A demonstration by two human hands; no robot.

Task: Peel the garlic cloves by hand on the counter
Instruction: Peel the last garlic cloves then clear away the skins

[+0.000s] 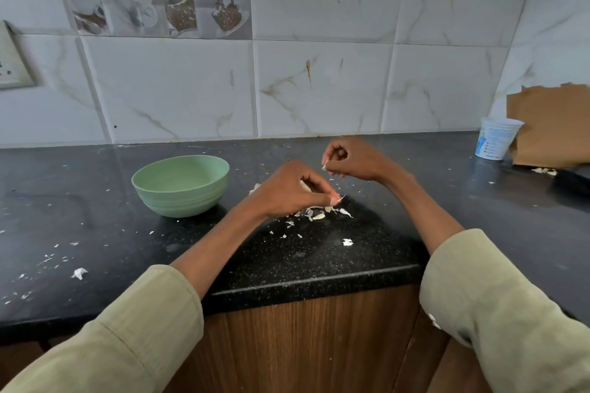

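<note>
Both hands pinch tight: left hand on a papery skin flake, right hand on a white scrap; either may slip onto the black speckled surface.

Both my forearms reach forward from rolled-up sleeves. My left hand hangs lower and nearer, fingers curled, thumb and fingertips pinched together at their tips. My right hand sits higher and farther, knuckles up, fingers curled in a pinch.
</note>
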